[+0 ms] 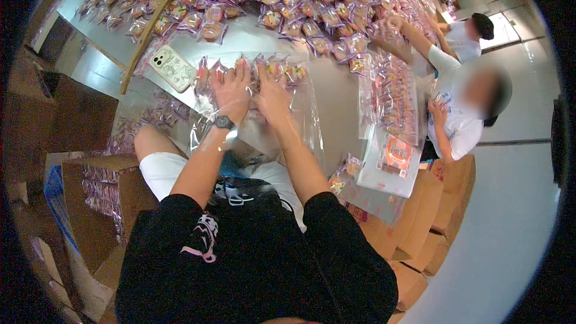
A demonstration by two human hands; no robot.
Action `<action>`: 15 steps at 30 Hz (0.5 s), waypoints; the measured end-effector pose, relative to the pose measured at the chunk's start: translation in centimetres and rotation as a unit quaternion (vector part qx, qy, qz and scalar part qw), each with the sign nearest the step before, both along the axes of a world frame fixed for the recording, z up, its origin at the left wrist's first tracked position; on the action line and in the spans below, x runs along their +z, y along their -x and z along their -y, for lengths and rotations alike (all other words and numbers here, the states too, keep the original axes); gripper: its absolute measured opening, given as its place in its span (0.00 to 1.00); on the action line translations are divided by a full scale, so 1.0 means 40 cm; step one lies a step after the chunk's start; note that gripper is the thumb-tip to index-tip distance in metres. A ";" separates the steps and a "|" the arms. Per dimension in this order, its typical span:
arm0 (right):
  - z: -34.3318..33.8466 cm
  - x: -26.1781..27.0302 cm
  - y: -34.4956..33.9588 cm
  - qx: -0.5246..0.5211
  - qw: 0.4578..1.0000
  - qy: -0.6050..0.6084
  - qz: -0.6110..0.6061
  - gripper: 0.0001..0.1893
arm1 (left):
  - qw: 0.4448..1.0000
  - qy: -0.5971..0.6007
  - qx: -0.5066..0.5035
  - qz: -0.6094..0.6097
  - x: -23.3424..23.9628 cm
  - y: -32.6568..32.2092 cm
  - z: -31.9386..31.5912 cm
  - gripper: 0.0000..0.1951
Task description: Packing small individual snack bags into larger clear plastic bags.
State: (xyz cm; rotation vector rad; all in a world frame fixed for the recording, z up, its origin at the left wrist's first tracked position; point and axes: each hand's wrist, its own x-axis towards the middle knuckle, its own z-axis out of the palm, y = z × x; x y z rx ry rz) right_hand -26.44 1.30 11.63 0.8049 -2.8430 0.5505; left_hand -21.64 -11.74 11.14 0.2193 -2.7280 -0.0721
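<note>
My left hand (231, 92), with a dark watch on the wrist, is inside a large clear plastic bag (303, 117) on the metal table (328, 94). Its fingers rest on individually wrapped snacks (297, 71) lined up in the bag. Beside it, my right hand (273, 96) reaches into the same bag, fingers extended over the row. The plastic covers both hands and part of the forearms. A phone in a pale patterned case (172, 68) lies just left of the bag. Whether the fingers grip any packet is hard to tell through the plastic.
A large heap of wrapped snacks (328, 18) spreads over the far table, crossed at left by a wooden strip (155, 20). At right lie a filled clear bag (395, 94) and a stack of printed bags (387, 166). Two co-workers are beyond. Cardboard boxes (411, 216) stand lower right.
</note>
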 end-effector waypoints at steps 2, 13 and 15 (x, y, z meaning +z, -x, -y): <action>0.003 0.044 -0.019 -0.003 0.984 0.112 0.141 0.38 | 1.000 0.007 0.005 0.010 0.000 0.000 0.002 0.30; -0.033 -0.010 -0.031 -0.147 0.975 0.163 -0.034 0.24 | 0.999 -0.011 -0.013 0.040 0.022 -0.001 -0.023 0.33; -0.027 -0.021 -0.018 -0.152 0.968 0.202 -0.006 0.19 | 0.995 -0.085 -0.047 0.007 0.029 -0.005 -0.034 0.34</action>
